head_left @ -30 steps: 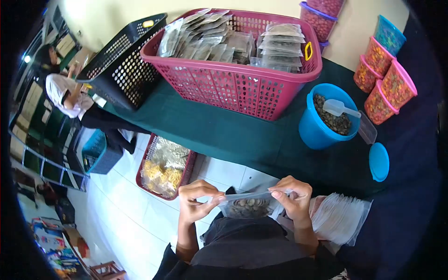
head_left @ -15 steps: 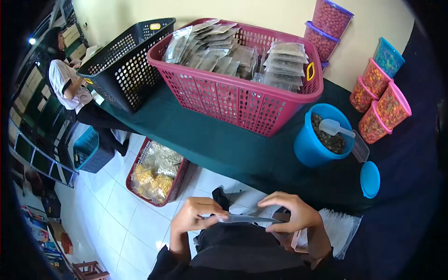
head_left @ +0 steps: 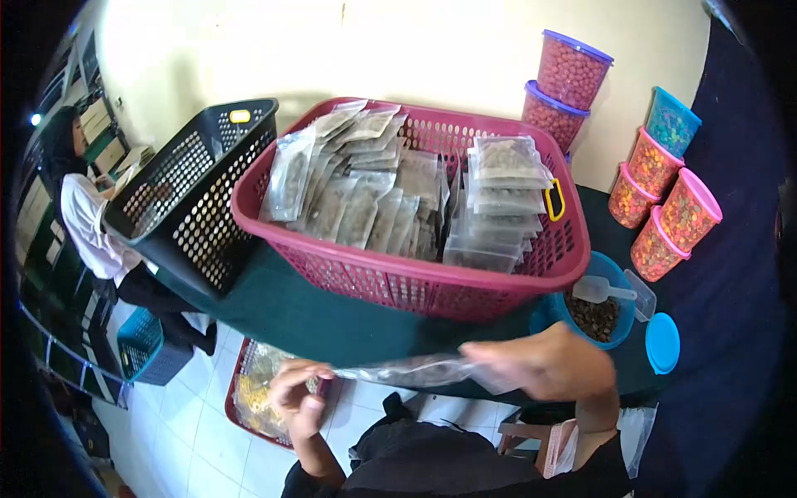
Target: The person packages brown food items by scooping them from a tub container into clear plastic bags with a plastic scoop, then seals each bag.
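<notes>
clear plastic pouch (head_left: 407, 371), glossy, slightly rumpled, seen nearly edge-on, roughly level between hands (head_left: 552, 365)

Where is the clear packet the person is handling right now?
In the head view, the clear packet is below centre, held between the left hand and the right hand, in front of the pink basket.

Left hand (head_left: 299, 397) and right hand (head_left: 554, 362) hold a bag (head_left: 407, 372) between them; beyond them stands a basket (head_left: 415, 270) of packets (head_left: 359, 209).
</notes>
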